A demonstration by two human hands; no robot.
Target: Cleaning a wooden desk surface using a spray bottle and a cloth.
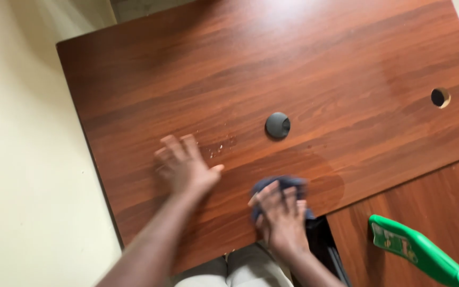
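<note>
Right hand (281, 217) pressed flat on dark blue cloth (280, 186), crumbs (218, 148) up-left, nearer the splayed, empty left hand (184, 166).

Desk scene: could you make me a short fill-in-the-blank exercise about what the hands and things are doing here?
1. The right hand presses a dark blue ____ onto the desk.
2. The left hand lies flat with fingers spread, holding ____.
3. The round grey cap sits on the desk, while the hole near the right edge is ____.
4. The spray bottle at lower right is ____ in colour.

Missing words: cloth; nothing; uncovered; green
</note>
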